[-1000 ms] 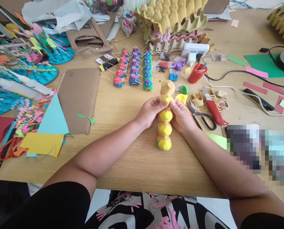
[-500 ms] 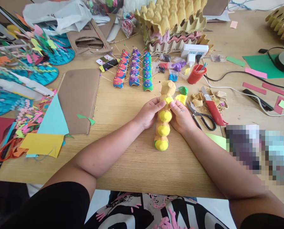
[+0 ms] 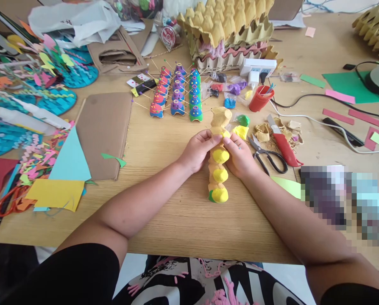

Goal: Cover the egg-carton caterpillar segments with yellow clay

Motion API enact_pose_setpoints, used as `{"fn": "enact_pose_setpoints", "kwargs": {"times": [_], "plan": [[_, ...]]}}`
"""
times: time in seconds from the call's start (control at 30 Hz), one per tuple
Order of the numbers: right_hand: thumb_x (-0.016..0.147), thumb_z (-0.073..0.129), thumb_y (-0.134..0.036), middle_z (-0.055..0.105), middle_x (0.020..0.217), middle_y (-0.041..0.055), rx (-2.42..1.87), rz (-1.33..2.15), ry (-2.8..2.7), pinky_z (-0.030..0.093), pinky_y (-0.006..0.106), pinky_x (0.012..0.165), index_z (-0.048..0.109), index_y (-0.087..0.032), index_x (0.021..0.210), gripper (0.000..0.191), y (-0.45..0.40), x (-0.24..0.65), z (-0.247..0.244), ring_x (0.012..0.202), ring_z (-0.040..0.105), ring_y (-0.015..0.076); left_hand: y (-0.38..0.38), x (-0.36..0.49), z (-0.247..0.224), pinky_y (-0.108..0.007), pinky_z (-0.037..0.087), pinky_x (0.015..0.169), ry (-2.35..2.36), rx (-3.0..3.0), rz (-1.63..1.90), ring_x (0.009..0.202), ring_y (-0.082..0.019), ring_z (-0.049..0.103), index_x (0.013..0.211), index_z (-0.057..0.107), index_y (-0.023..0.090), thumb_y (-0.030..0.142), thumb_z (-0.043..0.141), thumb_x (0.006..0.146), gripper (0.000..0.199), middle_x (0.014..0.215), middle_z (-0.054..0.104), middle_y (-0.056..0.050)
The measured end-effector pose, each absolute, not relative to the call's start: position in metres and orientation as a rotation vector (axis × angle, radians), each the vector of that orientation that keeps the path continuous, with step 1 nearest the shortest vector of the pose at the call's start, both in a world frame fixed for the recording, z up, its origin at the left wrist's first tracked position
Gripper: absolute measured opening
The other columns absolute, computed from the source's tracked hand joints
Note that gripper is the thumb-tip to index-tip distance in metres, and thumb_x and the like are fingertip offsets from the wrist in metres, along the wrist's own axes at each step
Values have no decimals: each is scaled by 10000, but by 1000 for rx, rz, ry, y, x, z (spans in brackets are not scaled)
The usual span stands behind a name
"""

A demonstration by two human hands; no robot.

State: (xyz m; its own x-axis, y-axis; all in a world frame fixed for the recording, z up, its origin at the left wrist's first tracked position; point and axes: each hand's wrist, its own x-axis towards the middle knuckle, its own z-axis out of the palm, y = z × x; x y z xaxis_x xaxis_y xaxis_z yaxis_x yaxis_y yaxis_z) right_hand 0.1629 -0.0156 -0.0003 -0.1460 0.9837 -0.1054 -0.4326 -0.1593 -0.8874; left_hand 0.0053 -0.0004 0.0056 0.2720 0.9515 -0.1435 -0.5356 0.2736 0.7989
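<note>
A strip of egg carton [image 3: 220,117] stands out from between my hands, its cups in a row running toward me. Yellow clay [image 3: 220,156] caps several of the cups, while the farthest cup is bare; a bit of green shows at the nearest end. My left hand [image 3: 196,151] grips the strip from the left side, thumb on top. From the right, my right hand [image 3: 239,156] pinches it, with its thumb pressing yellow clay near the second cup. Both sets of fingers are partly hidden beneath the strip. Just beyond my right hand lies a lump of yellow clay [image 3: 241,131].
Scissors [image 3: 272,157] and a red-handled knife [image 3: 285,144] lie to the right, beside carton scraps [image 3: 263,132]. Finished carton caterpillars [image 3: 177,95] stand farther back, near a red cup [image 3: 260,99] and stacked egg trays [image 3: 227,25]. Cardboard [image 3: 103,131] lies left.
The carton strip has tilted slightly, its near end swinging a little to the right. My thumbs have shifted slightly over the yellow clay on the second cup.
</note>
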Motion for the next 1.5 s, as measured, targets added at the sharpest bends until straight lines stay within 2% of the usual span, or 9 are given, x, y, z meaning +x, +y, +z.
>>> {"fn": "enact_pose_setpoints", "kwargs": {"times": [0.2,0.4,0.63,0.77,0.87,0.93,1.1,1.2,1.5], "plan": [[750,1098,-752,766,854,-25,-899,1540,-868,648,397,856,777,-303,968,593,-16,160,0,912,767,233,-4,7,7,-285,584,824,737,748,1159,810,-138,750,845,738,211,534,1168,760,545,862,826,15],[744,1093,-778,735,814,-35,-882,1564,-856,650,379,776,748,-291,917,621,-15,162,0,822,741,209,-4,7,10,-268,598,805,705,761,1165,779,-122,746,861,758,197,626,1201,649,653,868,844,18],[848,955,-885,854,932,59,-801,1626,-865,742,508,967,755,-311,932,614,-12,163,1,1223,858,361,-1,3,8,-283,599,757,656,751,1084,754,-143,757,925,793,219,651,1199,643,657,851,833,22],[833,992,-857,895,1007,70,-795,1632,-869,745,548,1013,784,-329,952,580,-11,163,4,1317,848,390,-1,2,9,-345,641,799,632,766,1036,831,-210,804,946,825,248,720,1168,662,649,894,853,-8],[811,1005,-861,884,982,69,-807,1641,-856,728,546,1001,759,-329,912,595,-13,163,6,1287,844,391,-1,2,11,-424,663,853,626,758,1005,984,-319,857,926,838,273,815,1119,671,662,943,879,-57],[801,1003,-872,866,952,65,-820,1643,-854,706,520,967,744,-325,913,616,-13,163,5,1235,838,376,0,1,11,-440,651,852,645,748,993,1026,-354,865,918,841,285,795,1125,673,633,944,880,-66],[728,1090,-802,732,824,-8,-865,1607,-847,594,405,824,669,-293,874,677,-16,164,4,919,734,240,1,1,12,-387,602,757,680,716,1016,839,-273,810,898,849,268,666,1188,642,582,882,851,-52],[681,1118,-800,639,779,-47,-884,1577,-857,543,359,757,605,-282,820,741,-17,162,5,769,621,175,-1,5,14,-352,576,704,700,689,1041,749,-211,755,867,830,248,612,1174,706,525,818,812,-35],[736,1088,-743,553,725,-56,-950,1536,-823,473,344,685,545,-283,764,713,-19,156,8,691,519,156,-9,11,21,-295,550,669,743,633,1063,684,-152,693,833,785,214,433,1113,754,401,787,817,-14]]}}
